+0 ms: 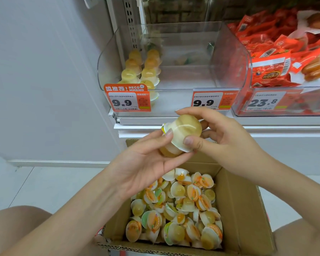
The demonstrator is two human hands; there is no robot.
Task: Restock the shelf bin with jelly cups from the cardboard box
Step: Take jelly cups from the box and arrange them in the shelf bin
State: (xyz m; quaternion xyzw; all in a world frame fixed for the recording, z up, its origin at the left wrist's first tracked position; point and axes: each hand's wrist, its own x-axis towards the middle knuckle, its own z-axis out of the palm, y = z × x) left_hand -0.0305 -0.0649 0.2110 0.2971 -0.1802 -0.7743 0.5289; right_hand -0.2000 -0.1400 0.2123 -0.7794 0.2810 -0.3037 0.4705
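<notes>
Head view: two stacked jelly cups (181, 134) are being held above the cardboard box (244, 209) — pinched from the left by the left hand (146, 163), thumb and fingers curled round the lower cup. The upper cup is being gripped by the right hand (224, 133), fingers wrapped over its dome. Loose jelly cups (175, 209) are lying piled in the box. The clear shelf bin (174, 58) is being shown with two rows of cups (142, 71) at its left side — red snack packs (284, 52) in the neighbouring bin.
</notes>
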